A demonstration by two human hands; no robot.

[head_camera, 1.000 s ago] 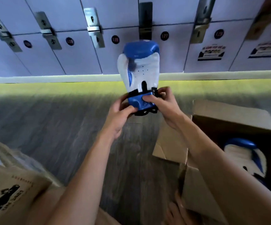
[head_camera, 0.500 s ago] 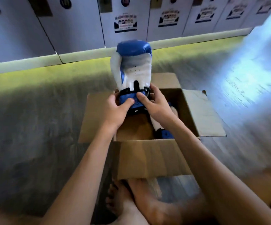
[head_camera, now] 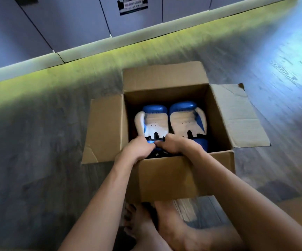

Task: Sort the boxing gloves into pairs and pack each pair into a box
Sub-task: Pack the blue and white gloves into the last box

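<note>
An open cardboard box (head_camera: 184, 178) stands on the floor in front of me with its flaps spread. Two blue and white boxing gloves lie side by side inside it, palms up. My left hand (head_camera: 137, 149) and my right hand (head_camera: 177, 144) both grip the cuff of the left glove (head_camera: 154, 122) just inside the near wall. The right glove (head_camera: 187, 117) lies free beside it, its cuff partly hidden behind my right hand.
Grey lockers (head_camera: 56, 24) with a pale plinth run along the back. The floor is grey wood-look planks (head_camera: 29, 160). My bare feet (head_camera: 164, 227) rest just before the box. Another cardboard piece (head_camera: 298, 209) shows at the lower right edge.
Both hands have lowered the held glove from above the box down into it, beside the other glove. The view has swung right and down onto the box.
</note>
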